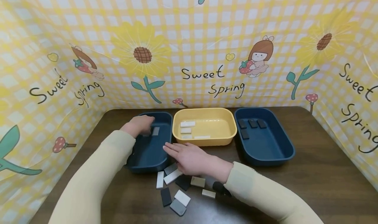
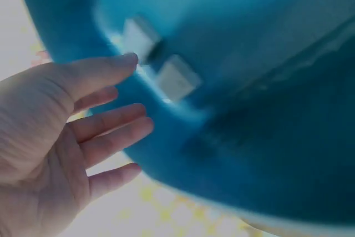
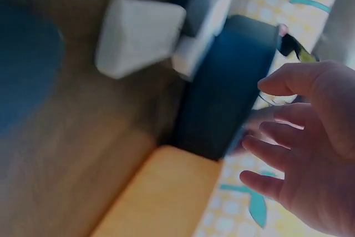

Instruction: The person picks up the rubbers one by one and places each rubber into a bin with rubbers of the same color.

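My left hand (image 1: 141, 124) reaches over the left blue bin (image 1: 147, 168). In the left wrist view its fingers are spread and loosely bent, with nothing between them. Close to the thumb two grey blocks (image 2: 177, 79) lie on the bin floor; in the head view one grey block (image 1: 155, 131) shows right of the hand. My right hand (image 1: 192, 158) hovers above a pile of loose blocks, between that bin and the yellow bin, fingers extended and holding nothing. Below it are a white block (image 1: 173, 176), a black block (image 1: 183, 183) and a beige block (image 1: 198, 181).
The yellow bin (image 1: 206, 111) holds several white blocks along its left and front sides. Several black blocks (image 1: 252, 123) lie in the right blue bin (image 1: 267, 159). More loose blocks, including a grey block (image 1: 178, 207), are on the brown table (image 1: 118, 197). Patterned cloth (image 1: 195, 46) surrounds the table.
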### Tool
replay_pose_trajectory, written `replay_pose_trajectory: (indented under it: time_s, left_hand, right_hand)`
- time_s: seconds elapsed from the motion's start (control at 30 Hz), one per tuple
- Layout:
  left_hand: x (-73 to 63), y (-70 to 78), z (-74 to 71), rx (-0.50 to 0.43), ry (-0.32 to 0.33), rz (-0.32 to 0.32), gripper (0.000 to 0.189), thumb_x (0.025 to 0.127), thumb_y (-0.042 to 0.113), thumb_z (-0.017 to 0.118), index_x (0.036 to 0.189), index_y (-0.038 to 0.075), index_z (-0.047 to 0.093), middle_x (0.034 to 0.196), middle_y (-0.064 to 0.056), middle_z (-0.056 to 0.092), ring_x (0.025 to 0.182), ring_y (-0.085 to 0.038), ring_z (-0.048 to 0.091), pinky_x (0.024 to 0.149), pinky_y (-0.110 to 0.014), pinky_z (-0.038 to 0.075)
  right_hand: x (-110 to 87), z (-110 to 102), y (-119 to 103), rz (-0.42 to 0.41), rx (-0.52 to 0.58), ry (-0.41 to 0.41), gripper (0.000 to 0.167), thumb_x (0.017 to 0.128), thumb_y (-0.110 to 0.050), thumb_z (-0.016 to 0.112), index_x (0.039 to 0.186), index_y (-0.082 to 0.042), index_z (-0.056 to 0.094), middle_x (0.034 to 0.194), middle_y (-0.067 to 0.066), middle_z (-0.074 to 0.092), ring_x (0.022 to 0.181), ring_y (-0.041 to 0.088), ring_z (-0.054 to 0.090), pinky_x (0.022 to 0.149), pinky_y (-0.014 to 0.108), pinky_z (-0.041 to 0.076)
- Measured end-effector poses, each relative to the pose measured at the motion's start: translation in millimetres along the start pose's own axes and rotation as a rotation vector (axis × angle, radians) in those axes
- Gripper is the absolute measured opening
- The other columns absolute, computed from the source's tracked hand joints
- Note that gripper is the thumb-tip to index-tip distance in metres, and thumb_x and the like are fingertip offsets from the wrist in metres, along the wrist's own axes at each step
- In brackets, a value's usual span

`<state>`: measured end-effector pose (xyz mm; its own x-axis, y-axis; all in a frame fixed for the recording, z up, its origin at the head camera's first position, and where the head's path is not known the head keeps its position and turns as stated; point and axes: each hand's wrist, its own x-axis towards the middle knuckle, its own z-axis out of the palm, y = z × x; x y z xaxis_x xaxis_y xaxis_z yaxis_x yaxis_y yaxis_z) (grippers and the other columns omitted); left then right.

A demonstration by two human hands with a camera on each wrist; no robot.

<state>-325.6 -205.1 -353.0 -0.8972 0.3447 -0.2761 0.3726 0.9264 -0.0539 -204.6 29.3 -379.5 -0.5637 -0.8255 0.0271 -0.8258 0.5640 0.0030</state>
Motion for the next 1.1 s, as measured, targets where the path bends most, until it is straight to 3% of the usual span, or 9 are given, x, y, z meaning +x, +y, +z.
replay_pose_trajectory:
  time_s: [0.17,0.3,0.43,0.57,0.7,0.83,0.93,1.0,1.1]
  left_hand:
    - [-20.2,5.0,-3.5,-0.073,0.071,0.018,0.053,0.093,0.025,0.065,0.134,-0.004,0.050,0.125,-0.024,0.059,0.112,-0.036,0.057,0.095,-0.052,0.044]
    - [-38.3,17.1,-0.8,-0.104,0.149,0.048,0.059,0.095,0.032,0.064,0.138,-0.003,0.047,0.135,-0.025,0.052,0.122,-0.038,0.051,0.099,-0.054,0.041]
    - [-53.1,35.2,6.9,-0.117,0.200,0.111,0.063,0.094,0.038,0.063,0.141,0.000,0.045,0.142,-0.024,0.045,0.128,-0.038,0.046,0.100,-0.054,0.040]
    - [-67.0,52.2,20.0,-0.126,0.199,0.168,0.068,0.094,0.045,0.061,0.144,0.002,0.043,0.148,-0.022,0.040,0.133,-0.036,0.041,0.103,-0.053,0.037]
    - [-80.9,63.8,32.4,-0.150,0.189,0.183,0.071,0.094,0.050,0.059,0.145,0.004,0.043,0.149,-0.020,0.038,0.133,-0.036,0.041,0.103,-0.053,0.037]
    - [-93.5,64.9,40.3,-0.185,0.201,0.166,0.069,0.094,0.049,0.058,0.145,0.005,0.043,0.149,-0.019,0.038,0.132,-0.036,0.042,0.102,-0.054,0.038]
    - [-100.9,55.6,46.1,-0.188,0.265,0.140,0.066,0.095,0.048,0.058,0.144,0.006,0.045,0.148,-0.019,0.040,0.131,-0.037,0.043,0.101,-0.055,0.038]
    - [-105.4,45.3,49.6,-0.184,0.323,0.116,0.064,0.095,0.046,0.058,0.142,0.004,0.046,0.147,-0.022,0.041,0.130,-0.039,0.043,0.100,-0.057,0.038]
    - [-111.0,27.4,53.2,-0.172,0.398,0.059,0.061,0.096,0.040,0.059,0.140,-0.001,0.047,0.146,-0.026,0.039,0.130,-0.043,0.041,0.100,-0.059,0.037]
  right_hand:
    - [-17.8,-17.7,16.3,0.039,0.081,0.060,0.066,0.094,-0.020,0.062,0.152,-0.010,0.032,0.156,0.007,0.031,0.139,0.018,0.033,0.107,0.038,0.036]
    - [-40.8,-27.6,34.8,0.095,0.129,0.084,0.063,0.093,-0.018,0.063,0.150,-0.008,0.037,0.155,0.009,0.032,0.138,0.022,0.036,0.107,0.041,0.036]
    - [-62.3,-27.8,49.2,0.138,0.132,0.115,0.060,0.093,-0.020,0.065,0.146,-0.006,0.043,0.153,0.011,0.036,0.134,0.025,0.041,0.105,0.043,0.037]
    - [-70.1,-20.4,48.8,0.124,0.106,0.122,0.054,0.094,-0.027,0.065,0.142,-0.007,0.050,0.149,0.010,0.042,0.130,0.025,0.047,0.103,0.042,0.040]
    - [-63.9,-8.8,33.9,0.085,0.067,0.103,0.047,0.096,-0.035,0.061,0.136,-0.010,0.057,0.142,0.008,0.051,0.124,0.022,0.053,0.100,0.039,0.044]
    - [-50.2,5.6,17.1,0.085,0.025,0.074,0.044,0.096,-0.042,0.058,0.129,-0.013,0.063,0.133,0.005,0.059,0.115,0.018,0.059,0.090,0.034,0.050]
    - [-37.0,14.3,6.7,0.125,0.010,0.059,0.043,0.095,-0.046,0.059,0.123,-0.014,0.067,0.117,0.001,0.065,0.097,0.014,0.063,0.072,0.025,0.051]
    - [-27.3,19.3,0.0,0.163,-0.011,0.058,0.043,0.093,-0.051,0.059,0.114,-0.015,0.070,0.100,-0.002,0.066,0.081,0.012,0.062,0.058,0.023,0.046]
    - [-13.0,24.7,-10.3,0.237,-0.054,0.047,0.046,0.088,-0.060,0.059,0.099,-0.018,0.071,0.081,-0.005,0.059,0.067,0.011,0.055,0.048,0.023,0.036]
